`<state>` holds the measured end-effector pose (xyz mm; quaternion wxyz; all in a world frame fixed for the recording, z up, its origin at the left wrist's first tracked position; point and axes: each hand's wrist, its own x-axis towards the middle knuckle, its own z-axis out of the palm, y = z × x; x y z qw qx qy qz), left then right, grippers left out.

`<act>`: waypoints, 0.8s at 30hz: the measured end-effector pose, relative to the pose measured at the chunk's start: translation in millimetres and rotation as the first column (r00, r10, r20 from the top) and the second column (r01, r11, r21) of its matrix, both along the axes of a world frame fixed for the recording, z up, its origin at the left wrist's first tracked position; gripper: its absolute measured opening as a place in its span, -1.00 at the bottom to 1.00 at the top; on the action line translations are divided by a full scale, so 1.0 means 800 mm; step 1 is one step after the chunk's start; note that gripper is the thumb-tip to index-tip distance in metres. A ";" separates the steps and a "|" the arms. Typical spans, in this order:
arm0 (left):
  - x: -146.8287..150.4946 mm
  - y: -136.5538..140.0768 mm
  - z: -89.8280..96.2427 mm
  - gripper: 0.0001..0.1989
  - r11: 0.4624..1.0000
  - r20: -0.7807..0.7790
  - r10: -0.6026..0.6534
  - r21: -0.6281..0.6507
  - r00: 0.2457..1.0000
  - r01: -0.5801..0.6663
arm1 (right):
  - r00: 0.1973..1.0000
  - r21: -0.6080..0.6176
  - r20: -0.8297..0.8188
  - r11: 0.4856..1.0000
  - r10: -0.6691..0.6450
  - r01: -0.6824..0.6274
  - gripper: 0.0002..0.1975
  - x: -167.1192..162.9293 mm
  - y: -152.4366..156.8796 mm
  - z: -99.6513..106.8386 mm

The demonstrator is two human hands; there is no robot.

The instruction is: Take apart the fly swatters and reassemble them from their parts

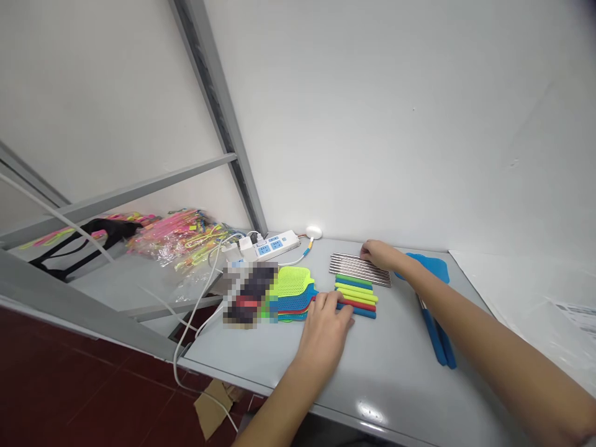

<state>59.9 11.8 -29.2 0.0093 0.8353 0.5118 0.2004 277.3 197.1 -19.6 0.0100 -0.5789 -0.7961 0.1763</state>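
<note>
Pale wall (349,124) rises behind your grey worktop (386,372). Your left grip (326,326), fingers bent, rests across the necks of the perforated swatter heads (291,282) and the left ends of the nearer coloured tubes (356,298); whether it grasps any, I can't tell. Your right grip (378,253) has its fingertips at the far side of the metal rods (351,267), which lie in a row just beyond the tubes; I can't tell whether one is pinched. Beyond that forearm sit a blue swatter head (433,267) and two blue handles (435,338). Your widest bare stretch runs from the tubes to the front edge; a power strip (278,244) borders the far left, plastic sheeting (526,304) the right.
</note>
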 end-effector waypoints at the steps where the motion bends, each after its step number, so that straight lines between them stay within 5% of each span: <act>1: -0.002 -0.003 -0.003 -0.91 1.000 -0.006 0.007 -0.004 1.000 -0.007 | 1.000 0.004 0.003 1.000 -0.001 0.001 -0.68 -0.001 0.000 0.001; 9: -0.004 -0.009 -0.008 -0.78 1.000 0.060 0.000 0.021 0.998 -0.002 | 0.999 0.103 -0.030 0.994 -0.033 0.036 -0.64 -0.008 -0.015 0.002; 13: -0.005 -0.015 -0.006 -0.91 0.999 0.061 -0.034 0.018 0.998 0.033 | 0.991 0.183 -0.115 0.979 -0.068 0.088 -0.66 -0.008 -0.026 0.013; 19: -0.005 -0.019 -0.007 -0.72 0.997 0.072 -0.071 -0.008 0.995 0.072 | 0.940 0.326 -0.335 0.928 -0.067 0.182 -0.79 -0.009 -0.064 0.064; 24: 0.002 -0.018 -0.007 -0.83 0.996 0.004 -0.085 -0.009 0.996 0.085 | 0.810 0.341 -0.582 0.882 -0.074 0.326 -0.61 -0.008 -0.141 0.111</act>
